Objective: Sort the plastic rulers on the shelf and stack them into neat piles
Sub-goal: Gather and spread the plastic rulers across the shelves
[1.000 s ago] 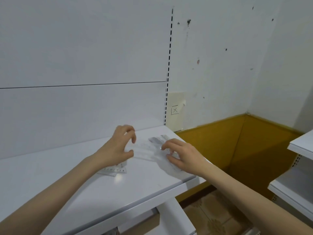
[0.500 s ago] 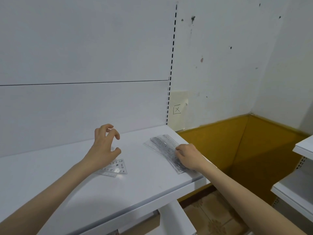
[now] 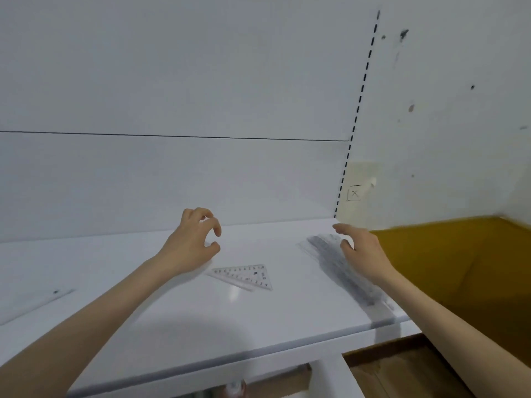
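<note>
Fingers of left hand loosely curled in a claw, with a gap to the thumb, gripping nothing; the hand hovers over the white shelf. Right-hand fingers straight and relaxed, pointing to 11 o'clock, nothing gripped. Right hand sits at the 3 o'clock side of the straight ruler pile; too blurred to tell if it touches. Pile lies flat at the shelf's 3 o'clock end, running from 11 to 5 o'clock, near end at the front edge. Clear triangle rulers, overlapped, flat on the shelf between the hands, at 4 o'clock from the left hand, apart from it. Another clear ruler flat at far 9 o'clock, well apart. Slotted upright at 12 o'clock of the pile; paper note with a boxed X just beside it.
</note>
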